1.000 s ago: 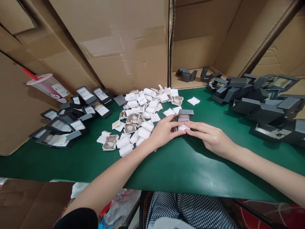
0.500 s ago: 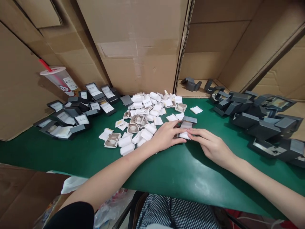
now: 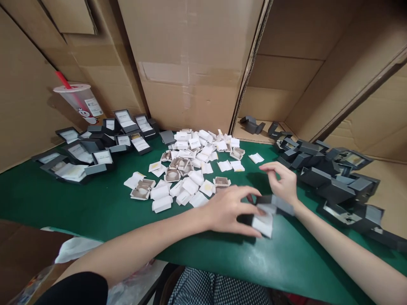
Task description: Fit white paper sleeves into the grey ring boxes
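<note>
My left hand (image 3: 230, 209) grips a small dark grey box (image 3: 267, 203) by its sides just above the green table. The lid stands open toward the right, and a white insert (image 3: 263, 224) shows in it; the box is slightly blurred. Behind it and to the right, my right hand (image 3: 282, 182) is raised with its fingers curled together, pointing left, and nothing shows in them. A flat white piece (image 3: 256, 158) lies beyond its fingertips. Left of my hands spreads a heap of white folded inserts (image 3: 190, 148), some turned over with brown hollows showing.
Open dark boxes with white inserts (image 3: 81, 154) are piled at the left, beside a plastic cup with a red straw (image 3: 76, 99). More dark boxes (image 3: 337, 180) are piled at the right. Cardboard walls (image 3: 197, 63) enclose the back of the green table (image 3: 203, 250).
My left hand has brought the box nearer and to the right. My right hand has let go of the white insert and moved up and away from it. The head view has shifted slightly.
</note>
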The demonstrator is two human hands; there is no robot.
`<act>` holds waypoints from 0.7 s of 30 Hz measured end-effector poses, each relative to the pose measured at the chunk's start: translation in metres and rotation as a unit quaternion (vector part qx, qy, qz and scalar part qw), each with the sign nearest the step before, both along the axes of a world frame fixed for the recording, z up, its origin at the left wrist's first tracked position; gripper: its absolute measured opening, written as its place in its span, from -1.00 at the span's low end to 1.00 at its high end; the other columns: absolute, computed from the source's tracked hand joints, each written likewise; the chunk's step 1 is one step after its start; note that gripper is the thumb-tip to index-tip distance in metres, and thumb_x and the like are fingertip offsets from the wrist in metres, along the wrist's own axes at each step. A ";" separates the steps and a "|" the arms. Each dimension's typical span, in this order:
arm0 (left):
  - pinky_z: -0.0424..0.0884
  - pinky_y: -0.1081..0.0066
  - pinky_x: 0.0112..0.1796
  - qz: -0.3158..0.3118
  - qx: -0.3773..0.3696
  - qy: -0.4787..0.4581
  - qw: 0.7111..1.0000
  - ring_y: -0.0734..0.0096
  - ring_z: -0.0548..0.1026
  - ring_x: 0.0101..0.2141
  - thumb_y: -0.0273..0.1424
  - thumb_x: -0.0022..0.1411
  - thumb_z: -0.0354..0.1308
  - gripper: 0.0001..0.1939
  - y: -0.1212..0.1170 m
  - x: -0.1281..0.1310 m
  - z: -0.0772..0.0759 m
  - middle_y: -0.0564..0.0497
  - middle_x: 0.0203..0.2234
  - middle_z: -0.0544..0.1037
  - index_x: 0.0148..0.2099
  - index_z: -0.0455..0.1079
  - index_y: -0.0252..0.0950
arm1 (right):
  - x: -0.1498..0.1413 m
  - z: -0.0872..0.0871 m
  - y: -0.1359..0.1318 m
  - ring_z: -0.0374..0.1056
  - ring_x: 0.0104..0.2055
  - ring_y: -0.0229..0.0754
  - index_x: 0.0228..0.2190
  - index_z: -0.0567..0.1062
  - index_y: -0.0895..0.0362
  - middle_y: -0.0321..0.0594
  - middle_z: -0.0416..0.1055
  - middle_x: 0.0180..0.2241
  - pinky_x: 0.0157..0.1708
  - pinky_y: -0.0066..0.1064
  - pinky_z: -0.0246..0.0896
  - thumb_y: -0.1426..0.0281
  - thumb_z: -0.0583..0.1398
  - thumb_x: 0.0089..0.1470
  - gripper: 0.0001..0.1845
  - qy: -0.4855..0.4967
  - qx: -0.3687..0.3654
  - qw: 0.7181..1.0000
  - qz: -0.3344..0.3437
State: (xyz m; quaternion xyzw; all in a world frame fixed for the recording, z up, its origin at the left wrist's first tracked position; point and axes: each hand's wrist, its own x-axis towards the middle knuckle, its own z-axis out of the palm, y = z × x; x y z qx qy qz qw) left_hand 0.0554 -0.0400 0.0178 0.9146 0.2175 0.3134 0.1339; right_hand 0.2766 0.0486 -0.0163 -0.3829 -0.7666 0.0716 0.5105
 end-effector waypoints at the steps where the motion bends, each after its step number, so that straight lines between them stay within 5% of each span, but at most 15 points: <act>1: 0.43 0.40 -0.13 -0.038 -0.021 -0.004 0.999 0.29 0.50 -0.10 -0.01 0.16 0.19 -0.53 -0.005 0.005 -0.003 -0.17 0.04 0.43 -0.09 0.53 -0.29 | -0.004 0.001 0.007 0.46 -0.27 -0.11 -0.40 0.54 0.07 -0.18 0.53 -0.36 -0.24 -0.20 0.39 0.57 0.02 0.11 -0.68 -0.024 0.023 0.999 0.012; 5: 0.44 0.46 -0.18 -0.097 -0.075 0.010 0.992 0.36 0.51 -0.19 -0.03 0.14 0.22 -0.54 -0.015 0.018 -0.016 -0.14 0.04 0.42 -0.08 0.53 -0.28 | -0.026 0.002 0.025 0.45 -0.12 -0.08 -0.21 0.54 0.06 -0.13 0.54 -0.17 -0.11 -0.14 0.39 0.57 0.03 0.15 -0.66 -0.140 0.070 0.983 0.098; 10: 0.40 0.33 -0.02 -0.024 -0.136 0.007 0.990 0.19 0.44 -0.01 -0.08 0.14 0.25 -0.53 0.001 0.012 -0.020 -0.20 0.04 0.38 -0.01 0.48 -0.27 | -0.037 0.001 0.030 0.30 0.17 -0.03 0.04 0.43 0.05 -0.12 0.41 0.10 0.10 -0.06 0.29 0.45 0.06 0.24 -0.64 -0.246 0.047 0.953 0.169; 13: 0.36 0.27 0.04 0.032 -0.158 0.013 0.987 0.17 0.39 0.05 -0.15 0.15 0.27 -0.57 0.014 0.002 -0.016 -0.18 0.04 0.35 0.02 0.44 -0.25 | -0.035 0.004 0.026 0.22 0.24 -0.05 0.10 0.38 0.04 -0.13 0.38 0.13 0.15 -0.05 0.22 0.41 0.04 0.27 -0.61 -0.259 0.047 0.939 0.219; 17: 0.29 0.29 0.10 0.001 -0.141 0.040 0.989 0.19 0.36 0.06 -0.18 0.14 0.28 -0.59 0.026 -0.012 -0.008 -0.15 0.00 0.37 -0.01 0.44 -0.25 | -0.033 0.005 0.019 0.11 0.30 -0.02 0.14 0.34 0.00 -0.14 0.28 0.21 0.21 -0.01 0.13 0.26 0.15 0.21 -0.54 -0.278 0.017 0.917 0.285; 21: 0.28 0.30 0.08 0.001 -0.140 0.061 0.988 0.20 0.36 0.06 -0.19 0.18 0.25 -0.60 0.036 -0.017 -0.006 -0.13 0.02 0.38 0.03 0.40 -0.23 | -0.031 0.000 0.023 0.29 0.18 0.00 -0.05 0.49 0.03 -0.13 0.45 0.06 0.13 0.01 0.21 0.35 0.15 0.19 -0.71 -0.187 -0.015 0.947 0.260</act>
